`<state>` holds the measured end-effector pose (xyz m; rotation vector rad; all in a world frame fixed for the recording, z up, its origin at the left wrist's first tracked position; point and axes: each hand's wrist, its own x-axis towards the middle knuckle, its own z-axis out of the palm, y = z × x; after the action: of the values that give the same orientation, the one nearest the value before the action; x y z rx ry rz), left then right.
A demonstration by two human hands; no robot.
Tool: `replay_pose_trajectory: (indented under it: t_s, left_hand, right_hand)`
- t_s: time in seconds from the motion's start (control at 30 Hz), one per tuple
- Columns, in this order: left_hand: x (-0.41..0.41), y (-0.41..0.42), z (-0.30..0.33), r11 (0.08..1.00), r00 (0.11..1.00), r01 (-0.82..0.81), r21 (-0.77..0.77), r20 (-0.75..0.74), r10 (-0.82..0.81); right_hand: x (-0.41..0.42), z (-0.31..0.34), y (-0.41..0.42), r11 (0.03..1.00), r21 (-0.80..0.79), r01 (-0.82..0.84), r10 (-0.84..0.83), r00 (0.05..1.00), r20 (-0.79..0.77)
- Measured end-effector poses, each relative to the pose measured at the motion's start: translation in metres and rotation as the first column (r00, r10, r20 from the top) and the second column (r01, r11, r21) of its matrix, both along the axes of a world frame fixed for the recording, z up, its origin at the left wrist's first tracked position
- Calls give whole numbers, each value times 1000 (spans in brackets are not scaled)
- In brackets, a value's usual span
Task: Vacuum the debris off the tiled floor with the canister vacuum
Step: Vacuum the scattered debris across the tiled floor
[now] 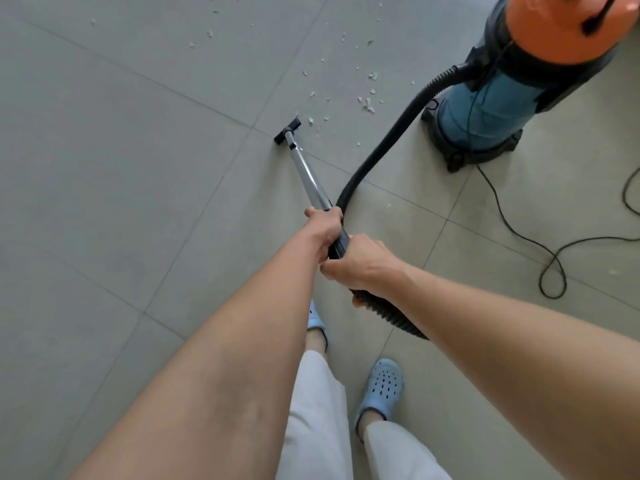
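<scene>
Pale scraps of paper-like debris [367,102] lie just beyond the black floor nozzle [287,130] on the grey tiled floor [104,150]. We hold the chrome metal wand [309,178] with 2 hands for steering: left hand [323,228] wrapped round its top, right hand [362,268] clamped on the black ribbed hose [384,143]. The blue canister vacuum with orange lid [512,81] is cut off at the frame's upper right corner.

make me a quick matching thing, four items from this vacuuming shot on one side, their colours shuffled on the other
Things:
1. canister vacuum body
2. canister lid
3. hose
4. wand

Colours:
a. black
b. silver
c. blue
d. orange

Pairs: 1-c, 2-d, 3-a, 4-b
</scene>
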<state>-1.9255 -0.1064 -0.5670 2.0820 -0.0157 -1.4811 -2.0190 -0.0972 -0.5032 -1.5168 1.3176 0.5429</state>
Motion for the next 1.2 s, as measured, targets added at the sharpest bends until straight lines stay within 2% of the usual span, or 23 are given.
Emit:
replay_pose_trajectory:
  t_s: [0.53,0.87,1.2]
  left_hand:
    - [-72,48,1,998,996,53,-13,-67,-54]
    - [-55,15,-8,994,992,104,-19,-64,-105]
    - [-16,-26,-23,989,989,148,13,5,-148]
  right_hand:
    - [-73,10,54,998,-54,16,-20,997,-75]
    - [-55,-1,26,996,-4,85,-85,996,-42]
    - [-18,-19,-16,995,15,95,-94,995,-20]
